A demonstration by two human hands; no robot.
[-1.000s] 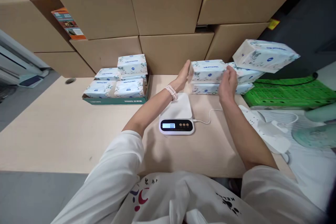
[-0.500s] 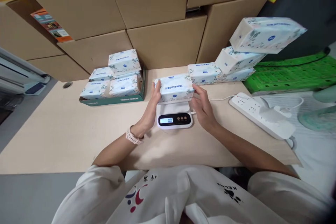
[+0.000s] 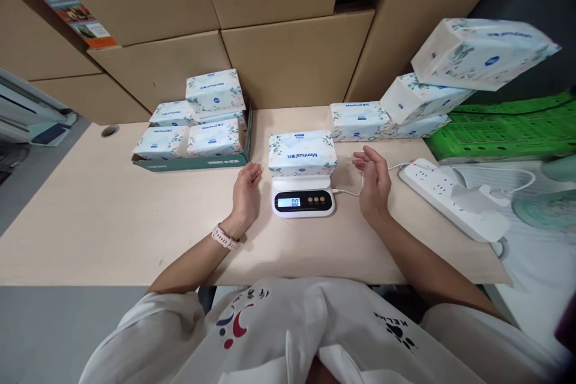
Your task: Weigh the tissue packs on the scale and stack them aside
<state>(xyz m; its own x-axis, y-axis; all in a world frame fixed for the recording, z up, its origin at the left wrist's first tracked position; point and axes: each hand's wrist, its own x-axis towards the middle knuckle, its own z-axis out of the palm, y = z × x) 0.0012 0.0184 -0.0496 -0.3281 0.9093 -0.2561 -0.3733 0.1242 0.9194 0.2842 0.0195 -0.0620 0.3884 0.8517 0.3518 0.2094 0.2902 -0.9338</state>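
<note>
A floral pack of tissues (image 3: 302, 153) rests on the white digital scale (image 3: 303, 197), hiding most of its platform. The scale's lit display reads 0.0. To the left of the scale, my left hand (image 3: 245, 193) is off the pack, holding nothing, its fingers loosely extended and a pink band on the wrist. On the other side my right hand (image 3: 374, 183) hovers apart from the pack, fingers slightly curled and empty. A thin white cable (image 3: 346, 192) runs from the scale towards the right, passing behind my right hand.
A green tray (image 3: 193, 163) with several tissue packs stands at the back left. More packs (image 3: 360, 120) are stacked at the back right. A white power strip (image 3: 452, 199) lies at the right edge, near a green plastic crate (image 3: 513, 129). Cardboard boxes (image 3: 297, 60) wall off the back.
Both hands have let go of the tissue pack and moved outward, left and right. The pack now sits on the scale. The display still shows 0.0.
</note>
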